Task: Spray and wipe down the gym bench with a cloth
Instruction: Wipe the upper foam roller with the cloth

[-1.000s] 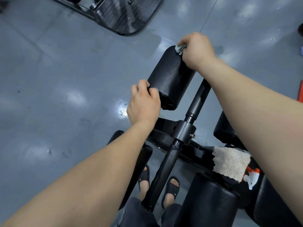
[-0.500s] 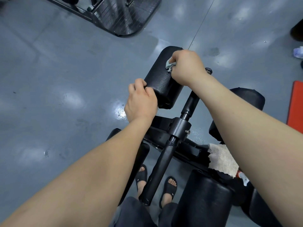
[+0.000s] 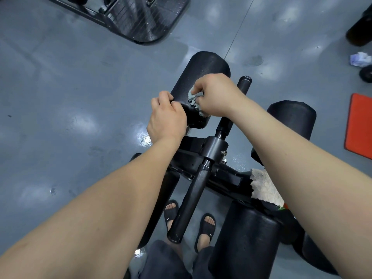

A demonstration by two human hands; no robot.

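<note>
Floor: grey and glossy, with pale light reflections; a wet patch shines just below the left grip.
Room, left to right: a ribbed black footplate of another machine at the top; an orange mat at the right edge; a crumpled white scrap above the mat.
Gym bench: a black steel post runs up the middle through a clamp block; an upper roller pad stands left of the post, a second pad right of it, and a near pad lies at the bottom.
Cut off or unclear: the footplate and mat run out of view; a beige fleecy cloth on the frame is partly covered by the right forearm, and the orange-and-white item beneath it cannot be identified. Two black sandals show below the post.
Left grip: fingers curled over the near end of the upper roller pad, grasping it.
Right grip: clenched round a grey cloth, pressing it on the same pad.
Cloth position: bunched on the pad's near end, between the two grips.
</note>
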